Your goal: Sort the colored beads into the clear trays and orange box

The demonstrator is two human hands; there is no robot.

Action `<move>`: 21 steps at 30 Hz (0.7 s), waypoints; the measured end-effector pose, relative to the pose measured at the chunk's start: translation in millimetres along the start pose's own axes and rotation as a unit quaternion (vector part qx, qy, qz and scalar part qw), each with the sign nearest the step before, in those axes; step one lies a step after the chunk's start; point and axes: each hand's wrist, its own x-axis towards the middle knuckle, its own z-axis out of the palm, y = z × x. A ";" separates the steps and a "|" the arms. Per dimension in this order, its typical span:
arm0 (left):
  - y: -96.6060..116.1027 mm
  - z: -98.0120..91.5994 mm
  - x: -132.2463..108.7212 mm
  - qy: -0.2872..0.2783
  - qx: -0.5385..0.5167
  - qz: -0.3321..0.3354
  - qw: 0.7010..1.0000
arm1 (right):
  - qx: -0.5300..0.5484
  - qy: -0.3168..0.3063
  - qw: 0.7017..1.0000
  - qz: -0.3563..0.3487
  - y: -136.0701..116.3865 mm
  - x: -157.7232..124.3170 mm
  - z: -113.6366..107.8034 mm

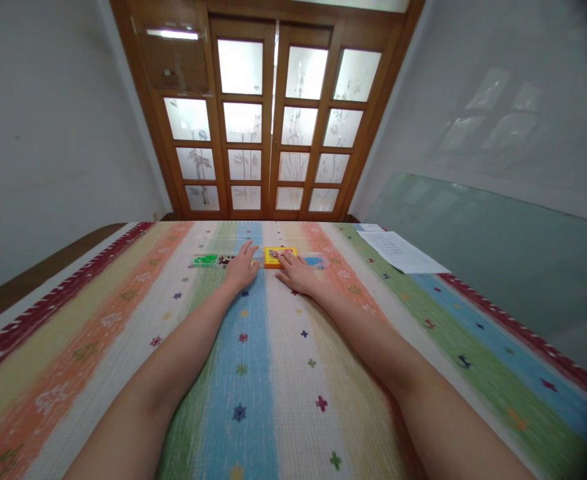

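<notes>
- Both forearms (156,377) are reaching inward from the counter's near side, over a striped cloth (296,400) that is covering the counter (138,320).
- The right hand (298,272) is lying over the front right part of a yellow box (272,260); its fingers are spreading across the top, and I can't tell whether they are gripping or only resting.
- The left hand (242,267) is extending just left of the box, its fingers looking released and pointing toward the far edge.
- The yellow box is sitting near the middle of the counter's far edge.
- Clear compartments (325,260) are showing on both sides of it, holding green pieces (205,261) and dark pieces (225,261) leftward, blue pieces (315,262) rightward.
- White sheets (401,252) are lying along the right edge, toward the far right corner.
- Wooden doors (273,120) are standing beyond the far edge.
</notes>
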 end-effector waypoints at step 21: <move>17.5 -10.6 -14.4 -0.084 0.101 0.009 0.991 | 0.041 0.017 0.998 0.032 1.5 1.7 -2.2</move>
